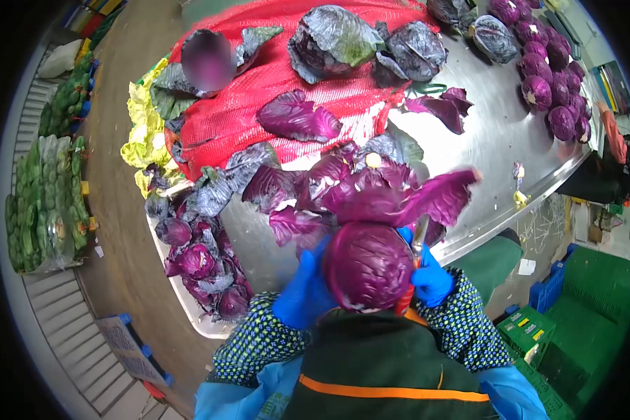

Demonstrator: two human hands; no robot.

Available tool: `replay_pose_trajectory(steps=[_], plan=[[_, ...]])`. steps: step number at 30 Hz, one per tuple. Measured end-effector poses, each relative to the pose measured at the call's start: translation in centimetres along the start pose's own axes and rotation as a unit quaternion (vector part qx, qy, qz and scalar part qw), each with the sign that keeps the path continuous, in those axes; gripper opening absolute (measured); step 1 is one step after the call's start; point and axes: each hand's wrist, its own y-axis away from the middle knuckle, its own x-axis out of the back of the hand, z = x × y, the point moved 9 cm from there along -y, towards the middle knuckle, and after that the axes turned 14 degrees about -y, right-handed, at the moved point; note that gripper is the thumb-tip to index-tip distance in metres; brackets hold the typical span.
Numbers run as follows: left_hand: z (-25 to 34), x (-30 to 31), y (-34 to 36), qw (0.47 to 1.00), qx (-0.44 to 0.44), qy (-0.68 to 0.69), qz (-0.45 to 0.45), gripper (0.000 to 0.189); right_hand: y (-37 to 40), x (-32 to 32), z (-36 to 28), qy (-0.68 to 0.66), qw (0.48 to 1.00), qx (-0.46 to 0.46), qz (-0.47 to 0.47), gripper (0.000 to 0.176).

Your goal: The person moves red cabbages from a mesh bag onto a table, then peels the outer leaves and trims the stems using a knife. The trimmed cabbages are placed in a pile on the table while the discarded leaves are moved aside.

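Observation:
A round red cabbage (368, 267) is held close to my apron, above the near edge of the steel table. My left hand (305, 290), in a blue glove, cups it from the left. On its other side my right hand (430, 281), gloved in blue too, is closed around a knife with a red handle (404, 301). The knife blade (419, 236) points up beside the cabbage. Just beyond the cabbage, a loose purple leaf (437, 199) looks blurred. More stripped leaves (273, 187) lie in a heap on the table behind it.
A red mesh sack (224, 133) lies across the table with unpeeled cabbages (332, 43) on it. Peeled cabbages (537, 91) are piled at the right end. A white bin (206, 329) of leaves stands at the left. Green crates (528, 329) sit at lower right.

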Motion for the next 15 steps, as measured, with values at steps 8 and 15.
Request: replay_pose_trajectory(steps=[8,15], plan=[[1.2,2.2,-0.3,0.953,-0.077,-0.292,-0.012,0.108,-3.9,-3.9,-7.8,0.211,0.948,0.085,0.224,0.023],[6.1,-0.7,0.6,0.902,-0.151,-0.402,-0.032,0.059,-3.4,-1.9,-11.9,0.731,0.56,0.343,0.186,0.036]])
